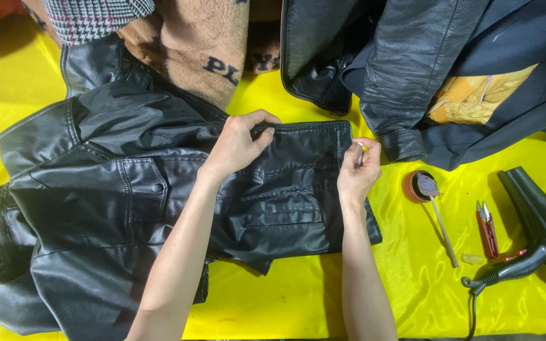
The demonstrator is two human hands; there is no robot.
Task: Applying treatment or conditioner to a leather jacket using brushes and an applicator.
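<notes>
Hands work a black jacket (159,189): left hand (238,144) pinches its zipper edge, right hand (356,173) grips a small tool (360,151).

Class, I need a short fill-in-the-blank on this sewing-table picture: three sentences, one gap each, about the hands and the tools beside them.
1. The left hand pinches the top edge of a black leather ____.
2. The cloth covering the table is ____ in colour.
3. The black hair dryer lies to the ____ of the red snips.

Missing words: jacket; yellow; right
</notes>
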